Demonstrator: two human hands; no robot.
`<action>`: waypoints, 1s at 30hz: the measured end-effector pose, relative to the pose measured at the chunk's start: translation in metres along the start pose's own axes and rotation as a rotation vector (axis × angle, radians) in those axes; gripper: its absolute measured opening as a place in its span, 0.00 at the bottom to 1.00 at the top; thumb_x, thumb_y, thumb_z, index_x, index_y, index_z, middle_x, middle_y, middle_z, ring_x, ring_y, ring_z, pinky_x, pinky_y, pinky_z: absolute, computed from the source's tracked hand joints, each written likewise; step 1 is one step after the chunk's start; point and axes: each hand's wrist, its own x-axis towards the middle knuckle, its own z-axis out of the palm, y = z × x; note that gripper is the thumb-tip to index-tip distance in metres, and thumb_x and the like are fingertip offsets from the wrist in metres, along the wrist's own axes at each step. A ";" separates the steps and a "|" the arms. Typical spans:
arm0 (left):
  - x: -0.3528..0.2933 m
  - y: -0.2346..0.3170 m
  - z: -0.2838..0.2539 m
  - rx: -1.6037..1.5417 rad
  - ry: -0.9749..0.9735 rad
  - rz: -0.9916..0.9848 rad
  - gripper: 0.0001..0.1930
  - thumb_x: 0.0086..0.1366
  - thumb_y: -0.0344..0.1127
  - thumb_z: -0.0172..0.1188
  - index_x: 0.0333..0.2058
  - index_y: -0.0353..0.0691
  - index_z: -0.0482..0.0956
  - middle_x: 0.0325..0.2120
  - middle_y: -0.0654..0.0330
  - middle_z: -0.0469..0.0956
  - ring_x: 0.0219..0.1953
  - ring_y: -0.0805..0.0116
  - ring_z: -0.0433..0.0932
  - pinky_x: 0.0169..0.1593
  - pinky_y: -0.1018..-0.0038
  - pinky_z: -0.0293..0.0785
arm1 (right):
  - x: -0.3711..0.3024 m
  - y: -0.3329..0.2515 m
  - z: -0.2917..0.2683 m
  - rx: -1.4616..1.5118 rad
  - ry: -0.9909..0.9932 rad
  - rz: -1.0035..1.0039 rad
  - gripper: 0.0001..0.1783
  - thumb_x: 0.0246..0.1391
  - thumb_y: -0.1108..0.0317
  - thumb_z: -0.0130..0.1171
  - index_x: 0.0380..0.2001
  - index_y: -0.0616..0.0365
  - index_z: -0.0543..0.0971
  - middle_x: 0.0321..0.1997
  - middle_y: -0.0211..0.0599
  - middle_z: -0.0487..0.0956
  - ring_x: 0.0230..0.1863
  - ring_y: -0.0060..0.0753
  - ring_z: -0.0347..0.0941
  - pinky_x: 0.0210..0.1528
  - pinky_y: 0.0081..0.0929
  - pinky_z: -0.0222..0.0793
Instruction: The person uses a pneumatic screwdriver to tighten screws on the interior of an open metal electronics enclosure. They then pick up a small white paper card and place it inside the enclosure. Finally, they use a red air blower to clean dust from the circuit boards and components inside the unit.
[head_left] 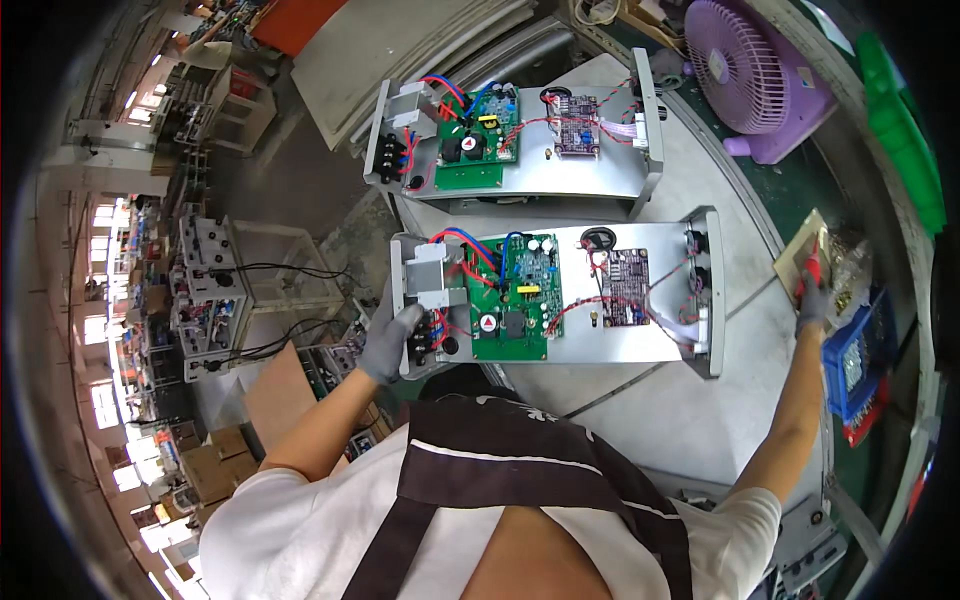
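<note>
1. Grey-gloved left hand [388, 342]: clasping the left end of the nearer open silver metal chassis [580, 338], which sits on the pale worktop [755, 320].
2. Grey-gloved right hand [813, 304]: at a slim red object [812, 268]; I cannot tell whether it grips.
3. Blue plastic basket [832, 374]: beside the right wrist.

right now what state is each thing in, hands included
left hand: gloved, gripping the near chassis's left end
right hand: gloved, at the red tool; grip unclear
near chassis: uncovered, boards and wiring exposed
far chassis: uncovered, boards and wiring exposed
red tool: partly hidden
blue basket: open-topped, holding small parts
purple fan: running or stopped, cannot tell
</note>
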 end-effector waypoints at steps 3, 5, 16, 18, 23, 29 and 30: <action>0.003 0.001 -0.017 0.208 -0.151 -0.015 0.27 0.60 0.44 0.49 0.55 0.35 0.61 0.43 0.59 0.71 0.41 0.71 0.69 0.46 0.73 0.66 | -0.104 -0.096 -0.010 0.640 -0.185 0.155 0.20 0.46 0.57 0.62 0.41 0.51 0.71 0.25 0.28 0.73 0.18 0.20 0.67 0.12 0.14 0.56; 0.011 0.013 -0.020 0.281 -0.323 -0.027 0.27 0.60 0.46 0.51 0.52 0.34 0.65 0.41 0.58 0.72 0.41 0.69 0.70 0.47 0.71 0.66 | -0.143 -0.129 -0.039 0.767 -0.235 0.149 0.23 0.47 0.56 0.60 0.44 0.54 0.67 0.26 0.34 0.73 0.18 0.22 0.67 0.10 0.15 0.56; 0.019 0.013 -0.011 0.044 -0.409 0.344 0.41 0.47 0.26 0.54 0.62 0.37 0.47 0.52 0.54 0.64 0.51 0.66 0.67 0.50 0.72 0.68 | -0.386 -0.234 -0.123 1.108 -0.185 -0.083 0.24 0.50 0.52 0.57 0.42 0.61 0.68 0.24 0.34 0.69 0.17 0.21 0.58 0.16 0.18 0.53; 0.036 0.015 -0.019 0.007 -0.433 0.400 0.40 0.47 0.25 0.54 0.61 0.36 0.49 0.51 0.54 0.64 0.51 0.66 0.67 0.50 0.73 0.68 | -0.417 -0.244 -0.121 1.207 -0.182 -0.110 0.22 0.49 0.54 0.59 0.40 0.58 0.69 0.25 0.31 0.67 0.19 0.20 0.57 0.19 0.18 0.52; 0.070 0.031 -0.029 0.026 -0.439 0.416 0.34 0.51 0.31 0.55 0.58 0.32 0.56 0.48 0.54 0.67 0.46 0.68 0.69 0.48 0.74 0.68 | -0.467 -0.264 -0.102 1.117 0.042 -0.235 0.18 0.49 0.57 0.61 0.37 0.57 0.71 0.25 0.30 0.71 0.20 0.20 0.62 0.20 0.18 0.57; 0.072 0.024 -0.023 -0.006 -0.351 0.464 0.31 0.54 0.32 0.55 0.57 0.31 0.58 0.48 0.55 0.68 0.46 0.69 0.69 0.47 0.76 0.67 | -0.507 -0.294 -0.030 0.473 0.247 -0.534 0.24 0.44 0.64 0.67 0.42 0.64 0.71 0.32 0.36 0.77 0.24 0.23 0.73 0.26 0.19 0.70; 0.073 0.023 -0.023 -0.008 -0.358 0.461 0.30 0.55 0.32 0.55 0.56 0.32 0.58 0.48 0.55 0.68 0.46 0.69 0.69 0.47 0.76 0.66 | -0.505 -0.293 -0.021 0.411 0.263 -0.530 0.25 0.43 0.66 0.68 0.42 0.65 0.70 0.33 0.36 0.77 0.24 0.22 0.73 0.27 0.18 0.71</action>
